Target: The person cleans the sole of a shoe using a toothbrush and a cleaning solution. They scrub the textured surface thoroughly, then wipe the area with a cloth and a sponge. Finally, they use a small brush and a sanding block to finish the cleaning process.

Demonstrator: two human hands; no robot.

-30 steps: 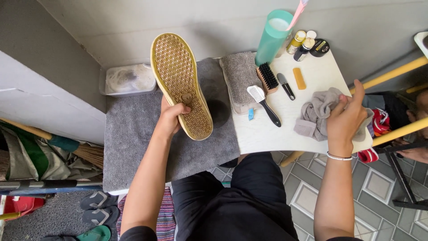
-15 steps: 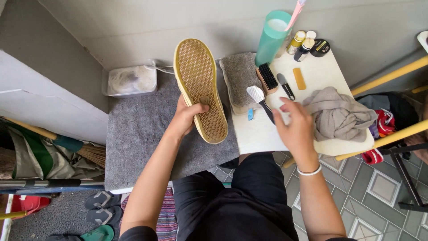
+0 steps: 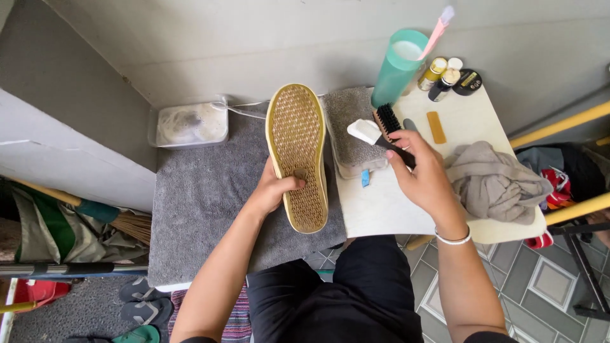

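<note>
My left hand (image 3: 274, 189) holds a shoe (image 3: 297, 152) sole up over the grey mat (image 3: 197, 209); the tan, waffle-patterned sole faces me. My right hand (image 3: 424, 178) is shut on the black handle of a small brush with a white head (image 3: 363, 131), just above the white table (image 3: 381, 209). Right beside it is a wooden brush with black bristles (image 3: 386, 119), touching or nearly touching the held one. A folded grey towel (image 3: 349, 136) lies under the brush head.
A tall teal cup (image 3: 397, 70) holding a pink toothbrush (image 3: 438, 28) stands at the table's back, next to small bottles and a black tin (image 3: 469, 81). A crumpled grey cloth (image 3: 495, 181) lies right. A clear plastic tub (image 3: 190, 124) sits back left.
My right hand left the grey cloth, crossed left over the table and closed on the white-headed brush. The shoe shifted right, closer to the table.
</note>
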